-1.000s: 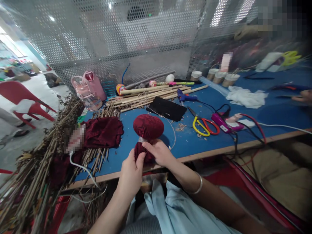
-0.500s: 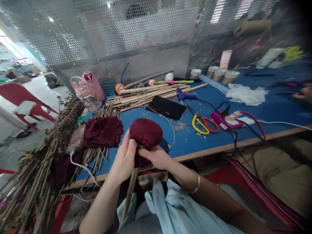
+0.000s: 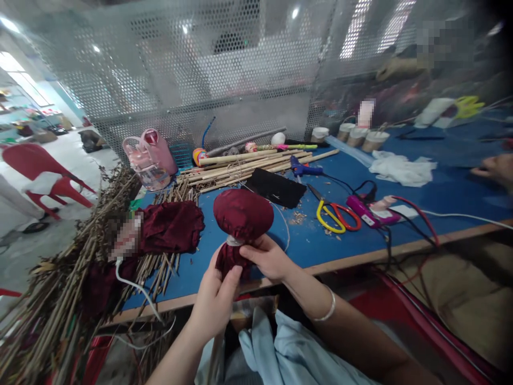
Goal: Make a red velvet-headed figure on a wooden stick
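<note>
A dark red cloth-covered round head (image 3: 243,211) with a pale band (image 3: 233,241) tied round its neck stands above the table's near edge. Its gathered cloth hangs below the band, and a wooden stick (image 3: 216,355) runs down toward my lap. My left hand (image 3: 216,299) is closed round the gathered cloth under the neck. On the other side, my right hand (image 3: 270,260) grips the cloth just beside the band, thumb in front. More dark red cloth (image 3: 172,227) lies to the left on the table, and scissors (image 3: 339,215) with yellow and red handles lie to the right.
Dry stalks (image 3: 60,278) spread over the left edge. Behind are wooden sticks (image 3: 256,166), black cloth (image 3: 276,187), a blue glue gun (image 3: 305,167) and a pink bottle (image 3: 158,151). A purple power strip (image 3: 363,210) trails cables. A co-worker's hand (image 3: 497,168) is at far right.
The cloth-covered head has risen and tipped more upright, showing the pale band at its neck. My left hand has slid down onto the gathered cloth. The view has shifted slightly.
</note>
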Available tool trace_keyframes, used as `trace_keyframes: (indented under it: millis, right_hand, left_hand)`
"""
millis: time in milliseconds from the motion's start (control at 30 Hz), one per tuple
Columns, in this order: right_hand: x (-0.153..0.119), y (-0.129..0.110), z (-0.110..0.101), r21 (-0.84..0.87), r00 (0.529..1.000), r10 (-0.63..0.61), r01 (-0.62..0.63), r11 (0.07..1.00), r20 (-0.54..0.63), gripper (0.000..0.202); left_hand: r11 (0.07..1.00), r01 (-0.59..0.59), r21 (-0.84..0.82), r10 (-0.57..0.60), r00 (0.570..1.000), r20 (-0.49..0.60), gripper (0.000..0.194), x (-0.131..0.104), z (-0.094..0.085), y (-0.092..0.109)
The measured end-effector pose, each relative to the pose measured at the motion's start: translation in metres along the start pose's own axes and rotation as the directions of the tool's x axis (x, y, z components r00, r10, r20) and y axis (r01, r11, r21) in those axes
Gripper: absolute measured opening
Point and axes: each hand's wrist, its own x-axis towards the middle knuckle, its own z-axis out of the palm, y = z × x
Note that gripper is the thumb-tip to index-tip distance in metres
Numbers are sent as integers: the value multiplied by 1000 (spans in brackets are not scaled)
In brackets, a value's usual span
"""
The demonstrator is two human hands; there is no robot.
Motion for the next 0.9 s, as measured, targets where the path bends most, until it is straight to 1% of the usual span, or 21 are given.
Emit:
trace_keyframes:
  millis: [67,133,200,300,367,433,567,667,767,900]
  right_hand:
    - [-1,-1,1,67,1000,12,-13,998,22,34]
    - [-1,-2,0,61,999,20,-23,998,37,38]
    - [3,-3,-2,5,1000,21,-21,1000,23,42]
    - [11,-7,-2,-101,1000,-10,9,995,-15,42]
    - [15,-12,3,-173,999,-37,31,984,-29,41]
    - [15,-17,10,-229,998,-55,48,972,-25,39]
    - [-2,-22,24,-275,995,-99,94,957,-4,35]
    - [-21,-17,25,-296,991,-130,113,948,-36,32]
    - [-36,-4,20,-265,989,-133,112,958,-61,32]
    - [-48,13,15,-147,993,-87,75,986,-79,35]
  left_hand:
    - [996,48,-80,-45,998,35,41,-3,-1,-3]
    - [990,79,-115,-72,995,66,37,-5,-3,-6]
    - [990,88,-112,-82,995,62,36,-4,-6,-7]
    - [995,76,-63,-75,997,11,37,1,-10,-5]
    - [997,60,-39,-61,998,-27,39,4,-13,0]
    - [998,37,-54,-39,999,-38,40,4,-16,6]
    - [989,15,-147,-9,999,43,39,-8,-14,10]
    - [982,33,-188,-15,995,94,40,-21,-7,6]
    - [983,44,-178,-27,995,96,42,-33,4,-1]
    - [985,84,-149,-77,996,55,45,-46,14,-9]
